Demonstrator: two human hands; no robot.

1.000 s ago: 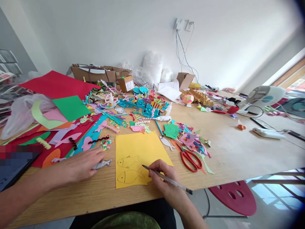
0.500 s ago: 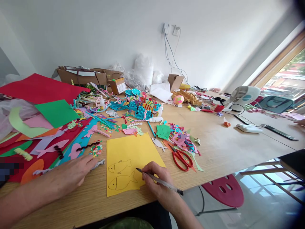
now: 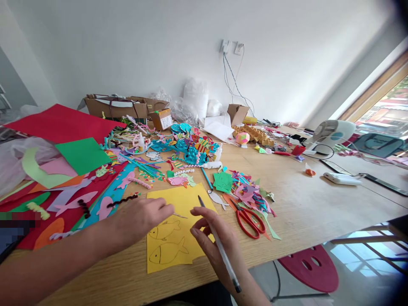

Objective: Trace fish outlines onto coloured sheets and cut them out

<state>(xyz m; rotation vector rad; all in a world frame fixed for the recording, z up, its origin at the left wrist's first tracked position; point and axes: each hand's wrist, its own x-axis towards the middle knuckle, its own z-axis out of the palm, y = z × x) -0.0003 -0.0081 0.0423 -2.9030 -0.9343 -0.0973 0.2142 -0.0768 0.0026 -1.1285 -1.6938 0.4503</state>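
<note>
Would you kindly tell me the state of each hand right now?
Left hand: closed, pinching a thin greyish piece, mostly hidden.
Right hand: holding a slim, clear plastic pen, thumb and index finger apart.

Sheet [image 3: 185, 231] by the table's [image 3: 287, 187] front edge, scissors [image 3: 242, 209] to its right.
Boxes [image 3: 127, 111] along the back edge, well left of the fan [image 3: 331, 136]; stool [image 3: 315, 276] below the front.
</note>
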